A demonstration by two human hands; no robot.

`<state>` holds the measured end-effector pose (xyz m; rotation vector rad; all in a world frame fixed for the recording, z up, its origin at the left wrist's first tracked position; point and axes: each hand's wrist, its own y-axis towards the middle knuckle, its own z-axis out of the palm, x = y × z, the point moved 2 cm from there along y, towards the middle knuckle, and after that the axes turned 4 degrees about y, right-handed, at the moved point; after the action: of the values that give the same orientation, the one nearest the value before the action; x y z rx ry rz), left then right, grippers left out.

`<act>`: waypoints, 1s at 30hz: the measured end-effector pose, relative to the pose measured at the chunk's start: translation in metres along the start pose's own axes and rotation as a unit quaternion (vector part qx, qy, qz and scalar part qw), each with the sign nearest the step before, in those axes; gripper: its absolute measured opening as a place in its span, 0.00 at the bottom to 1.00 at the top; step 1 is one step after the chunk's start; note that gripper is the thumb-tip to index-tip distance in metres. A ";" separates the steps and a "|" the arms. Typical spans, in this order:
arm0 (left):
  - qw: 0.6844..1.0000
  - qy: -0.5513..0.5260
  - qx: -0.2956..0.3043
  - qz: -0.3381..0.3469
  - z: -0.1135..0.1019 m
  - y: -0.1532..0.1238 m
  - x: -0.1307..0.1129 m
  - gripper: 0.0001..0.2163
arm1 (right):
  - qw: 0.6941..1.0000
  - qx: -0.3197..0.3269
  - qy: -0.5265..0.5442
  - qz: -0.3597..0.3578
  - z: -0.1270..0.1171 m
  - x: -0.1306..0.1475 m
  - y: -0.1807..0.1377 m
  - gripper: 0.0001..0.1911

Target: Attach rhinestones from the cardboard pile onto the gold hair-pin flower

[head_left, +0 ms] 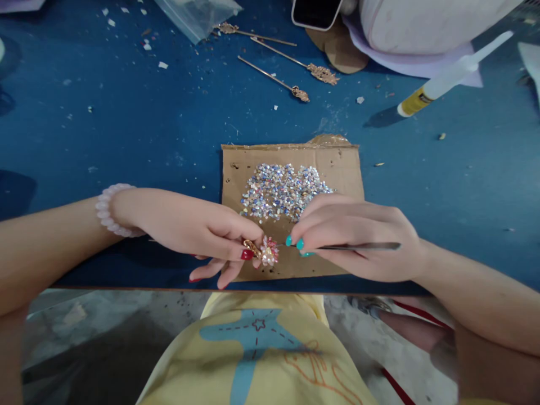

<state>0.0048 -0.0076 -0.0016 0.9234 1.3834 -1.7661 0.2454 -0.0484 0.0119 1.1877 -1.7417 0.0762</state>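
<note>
My left hand (198,228) pinches a small gold hairpin ornament (266,250) covered with pale rhinestones, held over the near edge of a cardboard sheet (341,163). My right hand (354,239) is closed around metal tweezers (367,246), whose tips point left at the ornament. A heap of shiny rhinestones (280,191) lies on the cardboard just beyond both hands. A pale bead bracelet (107,211) circles my left wrist.
On the blue table (126,124) farther back lie three gold hairpin sticks (295,64), a clear plastic bag (198,17), a phone (316,11), a glue tube (447,76) at right and a white bag (422,25). Small scraps dot the table.
</note>
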 end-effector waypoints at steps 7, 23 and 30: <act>1.000 -0.003 0.004 0.004 -0.001 -0.001 0.001 0.09 | 1.000 -0.003 -0.007 -0.003 0.000 0.000 0.001 0.07; 1.000 0.008 0.005 0.009 0.000 0.000 -0.001 0.10 | 1.000 -0.002 -0.009 -0.001 -0.001 0.001 0.001 0.08; 1.000 0.011 -0.003 0.002 0.000 0.000 -0.002 0.10 | 1.000 -0.001 -0.008 0.014 -0.006 0.001 0.002 0.08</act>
<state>0.0063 -0.0075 0.0000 0.9439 1.3991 -1.7519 0.2477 -0.0448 0.0162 1.1648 -1.7723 0.0815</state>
